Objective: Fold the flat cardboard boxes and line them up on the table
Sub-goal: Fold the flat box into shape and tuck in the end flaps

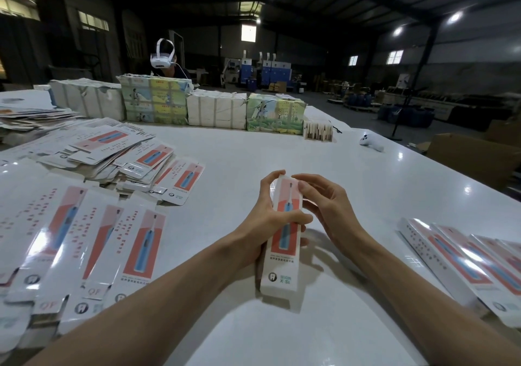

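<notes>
- Cardboard box (282, 267) is right in the middle, already folded up into its long shape and tilted away from the person, with the printed toothbrush side facing up. The near end is low over the table (310, 151). Honestly can't tell if it's touching the table or just off it.

- Who's got hold of it, though? One hand or both?

- Both. The left hand (265, 224) comes in from the left and is wrapped round the middle, thumb across the printed front, other fingers behind, one finger reaching up along the far end. The right hand (329, 208) is off to the box's right with its fingers bent, and it's nipping the far end's right corner between thumb and fingertip, as far as I can see.

- And around it?

- Flat boxes (135, 253) are fanned out side by side just left of the left forearm. A messier pile of flat boxes (127, 154) sits behind those. On the right, near the table edge, is a row of folded boxes (462, 258) lying flat, touching side to side, well apart from the held one. Along the far edge are wrapped bundles (214, 112), and a white controller (372, 141) lies off to their right. Another person in a white headset (162, 55) is behind the bundles.
</notes>
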